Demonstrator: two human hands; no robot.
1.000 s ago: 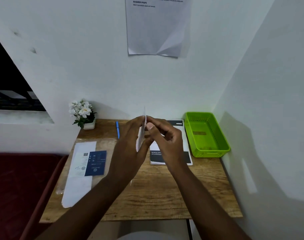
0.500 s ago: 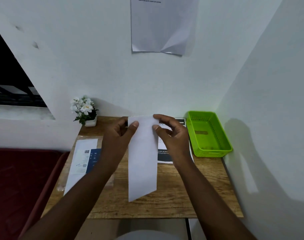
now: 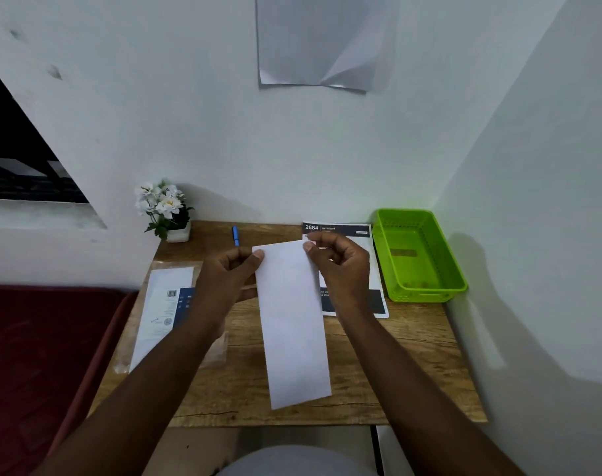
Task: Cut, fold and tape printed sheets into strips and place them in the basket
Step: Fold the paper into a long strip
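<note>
White walls are closing in a small wooden bench (image 3: 413, 365) at the centre of the frame. Nearest the viewer, a long white strip (image 3: 292, 321) is hanging over the middle of the bench, its blank side facing up. The left hand (image 3: 229, 276) is pinching the strip's top left corner and the right hand (image 3: 340, 266) is pinching its top right corner, the two hands apart. Left of them, a printed sheet (image 3: 165, 310) is lying in a clear sleeve. Behind the right hand, another printed page (image 3: 368, 269) is lying flat. Further back, a blue pen (image 3: 235, 235) and a flower pot (image 3: 165, 214) are sitting by the wall. A green basket (image 3: 454, 269) is resting at the right edge.
</note>
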